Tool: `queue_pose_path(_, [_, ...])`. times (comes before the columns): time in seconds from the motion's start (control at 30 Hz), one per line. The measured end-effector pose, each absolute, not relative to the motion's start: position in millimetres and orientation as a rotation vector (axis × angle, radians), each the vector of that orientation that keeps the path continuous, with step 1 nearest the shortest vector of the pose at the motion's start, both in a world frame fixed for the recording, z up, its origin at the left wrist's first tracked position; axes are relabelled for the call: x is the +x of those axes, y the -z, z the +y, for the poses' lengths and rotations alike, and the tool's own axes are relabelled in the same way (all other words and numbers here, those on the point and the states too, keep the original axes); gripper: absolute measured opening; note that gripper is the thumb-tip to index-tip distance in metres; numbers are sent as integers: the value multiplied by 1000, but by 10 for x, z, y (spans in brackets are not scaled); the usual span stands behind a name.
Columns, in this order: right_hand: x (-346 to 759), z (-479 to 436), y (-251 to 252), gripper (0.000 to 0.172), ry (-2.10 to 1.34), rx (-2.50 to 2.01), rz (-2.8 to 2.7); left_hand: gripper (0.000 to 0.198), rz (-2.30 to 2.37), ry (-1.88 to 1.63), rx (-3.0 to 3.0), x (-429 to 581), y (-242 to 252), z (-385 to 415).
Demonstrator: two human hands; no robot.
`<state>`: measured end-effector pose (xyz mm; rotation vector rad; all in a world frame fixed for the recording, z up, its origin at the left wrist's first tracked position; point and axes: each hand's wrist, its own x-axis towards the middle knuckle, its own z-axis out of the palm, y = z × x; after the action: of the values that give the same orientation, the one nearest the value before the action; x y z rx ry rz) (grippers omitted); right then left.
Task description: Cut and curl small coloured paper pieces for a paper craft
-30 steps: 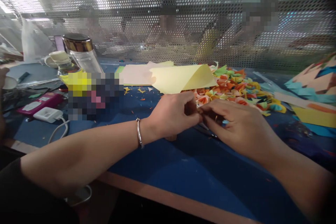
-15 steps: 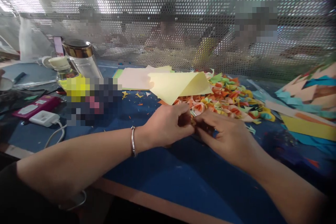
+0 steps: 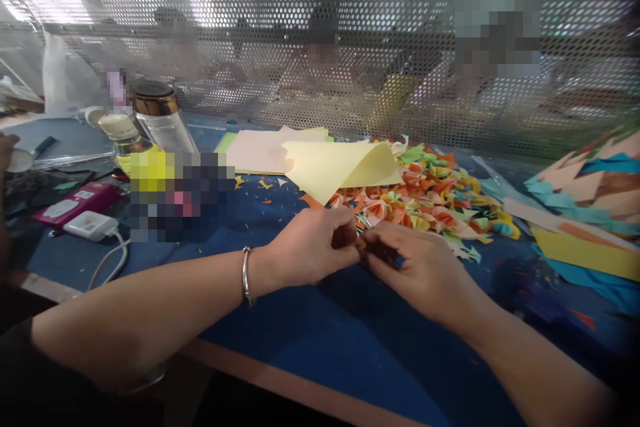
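Observation:
My left hand (image 3: 316,245), with a silver bangle (image 3: 245,275) at its wrist, is closed in a pinch above the blue table. My right hand (image 3: 417,263) meets it fingertip to fingertip, its fingers also bent together. Whatever they grip is small and mostly hidden by the fingers; only a thin shiny sliver shows between them. Just beyond the fingers lies a heap of folded paper pieces (image 3: 425,197) in orange, pink, yellow and green. A curled pale yellow sheet (image 3: 330,163) rests partly on that heap.
Stacked paper sheets (image 3: 255,150) lie farther back. At left stand a clear flask (image 3: 167,130) and a capped bottle (image 3: 120,130), near a white charger (image 3: 91,225) with a cable. Layered paper work (image 3: 595,180) is at right. A perforated metal panel (image 3: 320,7) rises behind.
Both hands have shifted slightly left in the picture, still held together. The camera view has moved a little. At the far left edge, another person's hand shows more.

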<state>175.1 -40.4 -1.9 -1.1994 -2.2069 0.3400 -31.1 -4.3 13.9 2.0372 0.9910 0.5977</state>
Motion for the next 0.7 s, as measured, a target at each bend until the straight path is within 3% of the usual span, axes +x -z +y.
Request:
queue_pose_path(0.37, [1768, -444, -9, 16, -337, -1163, -2285, 11, 923, -365, 2302, -301, -354, -66])
queue_pose_path(0.7, [1794, -441, -6, 22, -267, -1118, -2332, 7, 951, -536, 2039, -379, -163, -53])
